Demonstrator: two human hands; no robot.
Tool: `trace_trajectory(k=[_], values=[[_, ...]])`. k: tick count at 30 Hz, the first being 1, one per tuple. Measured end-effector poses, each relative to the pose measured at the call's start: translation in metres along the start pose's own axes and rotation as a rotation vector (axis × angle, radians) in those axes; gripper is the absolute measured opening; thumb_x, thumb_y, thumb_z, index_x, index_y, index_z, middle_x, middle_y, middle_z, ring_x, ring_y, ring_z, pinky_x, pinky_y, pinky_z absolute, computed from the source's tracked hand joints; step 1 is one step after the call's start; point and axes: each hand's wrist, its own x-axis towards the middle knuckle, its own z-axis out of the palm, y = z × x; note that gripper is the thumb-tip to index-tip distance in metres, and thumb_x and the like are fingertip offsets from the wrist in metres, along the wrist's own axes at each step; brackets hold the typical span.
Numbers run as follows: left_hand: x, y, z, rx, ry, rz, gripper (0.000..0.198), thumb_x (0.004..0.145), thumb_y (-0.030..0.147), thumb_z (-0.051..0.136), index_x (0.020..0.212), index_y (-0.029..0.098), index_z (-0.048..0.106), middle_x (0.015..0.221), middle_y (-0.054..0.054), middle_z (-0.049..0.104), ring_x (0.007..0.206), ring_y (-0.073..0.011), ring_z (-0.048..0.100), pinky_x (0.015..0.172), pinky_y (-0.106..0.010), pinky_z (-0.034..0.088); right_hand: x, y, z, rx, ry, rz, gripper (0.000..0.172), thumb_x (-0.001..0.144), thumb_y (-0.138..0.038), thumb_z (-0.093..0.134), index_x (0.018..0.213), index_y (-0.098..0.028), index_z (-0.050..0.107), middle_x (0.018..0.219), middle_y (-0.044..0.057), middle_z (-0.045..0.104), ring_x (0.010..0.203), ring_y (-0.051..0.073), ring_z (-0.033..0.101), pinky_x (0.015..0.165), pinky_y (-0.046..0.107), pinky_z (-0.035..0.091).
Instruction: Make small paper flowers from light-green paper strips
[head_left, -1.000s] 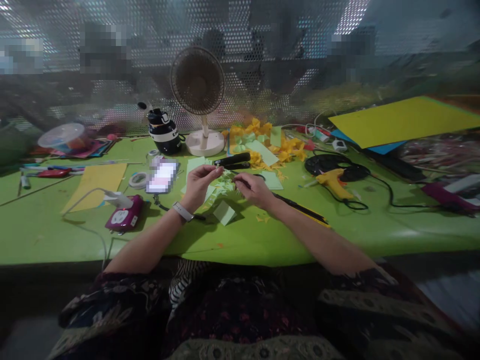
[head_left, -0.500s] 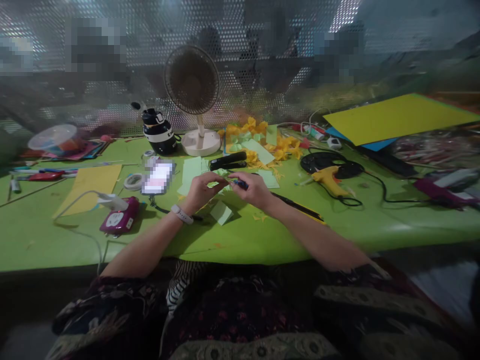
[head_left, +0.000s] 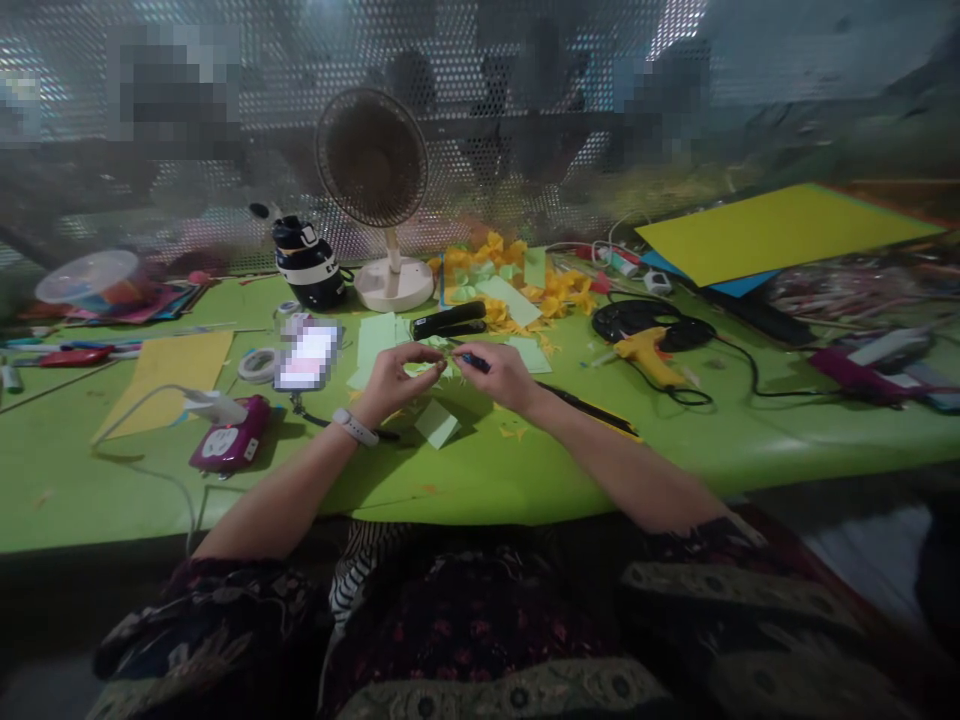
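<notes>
Near the middle of the table my two hands meet, fingertips almost touching. My right hand (head_left: 504, 378) is closed round a slim dark-blue pen-like tool (head_left: 475, 361); its exact kind is unclear. Thumb and fingers of my left hand (head_left: 397, 382) are pinched together, and what lies between them is too small to make out. Pale green paper bits (head_left: 451, 374) show just beneath the fingertips. A folded pale green paper piece (head_left: 437, 425) lies in front of the hands. Behind them are a black stapler (head_left: 450, 320) and pale green sheets (head_left: 375, 340).
Yellow paper flowers (head_left: 495, 255) are heaped at the back, right of a fan (head_left: 394, 285) and a bottle (head_left: 309, 265). To the left are a phone (head_left: 307, 357), tape roll (head_left: 257, 365) and purple power socket (head_left: 232, 440). A yellow glue gun (head_left: 654, 358) and a black-and-yellow cutter (head_left: 592, 410) lie right.
The fingertips of my left hand have drawn slightly apart from the right, with the pinch held in a rounder shape. The whole view has shifted a little; the dark-blue tool stays in my right hand.
</notes>
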Motion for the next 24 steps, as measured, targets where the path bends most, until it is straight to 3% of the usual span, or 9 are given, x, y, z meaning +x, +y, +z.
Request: trace_trajectory(k=[5, 8, 13, 20, 24], values=[[0.001, -0.002, 0.001, -0.035, 0.004, -0.067, 0.019, 0.08, 0.036, 0.072, 0.083, 0.018, 0.078, 0.081, -0.008, 0.077, 0.075, -0.0203, 0.069, 0.07, -0.03, 0.053, 0.0, 0.003, 0.002, 0.022, 0.004, -0.006, 0.021, 0.094, -0.029, 0.058, 0.103, -0.018, 0.073, 0.1, 0.009, 0.077, 0.089, 0.022, 0.07, 0.082, 0.035, 0.052], [0.002, -0.002, 0.002, -0.036, -0.058, -0.066, 0.017, 0.079, 0.035, 0.073, 0.078, 0.019, 0.078, 0.078, -0.007, 0.076, 0.072, -0.0193, 0.068, 0.069, -0.029, 0.051, 0.0, 0.004, 0.003, 0.025, 0.002, -0.017, 0.021, 0.094, -0.028, 0.058, 0.103, -0.017, 0.074, 0.099, 0.009, 0.077, 0.087, 0.022, 0.07, 0.081, 0.035, 0.052], [0.005, -0.005, -0.001, -0.108, 0.029, -0.134, 0.018, 0.075, 0.036, 0.077, 0.076, 0.018, 0.078, 0.075, -0.007, 0.076, 0.07, -0.019, 0.067, 0.066, -0.029, 0.05, 0.003, 0.005, -0.003, 0.014, -0.004, 0.046, 0.021, 0.092, -0.028, 0.06, 0.103, -0.018, 0.075, 0.1, 0.009, 0.077, 0.085, 0.021, 0.069, 0.079, 0.034, 0.051], [0.013, -0.026, -0.01, -0.003, 0.118, -0.188, 0.019, 0.077, 0.036, 0.073, 0.07, 0.018, 0.075, 0.063, -0.004, 0.07, 0.056, -0.0147, 0.058, 0.055, -0.026, 0.042, 0.007, 0.021, -0.005, -0.049, -0.376, 0.192, 0.011, 0.079, -0.017, 0.07, 0.083, -0.022, 0.079, 0.077, 0.004, 0.075, 0.065, 0.017, 0.062, 0.064, 0.03, 0.044], [0.014, -0.036, -0.011, 0.068, 0.105, -0.209, 0.022, 0.078, 0.038, 0.07, 0.07, 0.018, 0.074, 0.06, -0.004, 0.068, 0.053, -0.0144, 0.055, 0.053, -0.026, 0.039, 0.008, 0.02, -0.005, -0.1, -0.452, 0.233, 0.017, 0.078, -0.014, 0.069, 0.087, -0.023, 0.08, 0.081, 0.006, 0.076, 0.065, 0.019, 0.063, 0.064, 0.032, 0.045]])
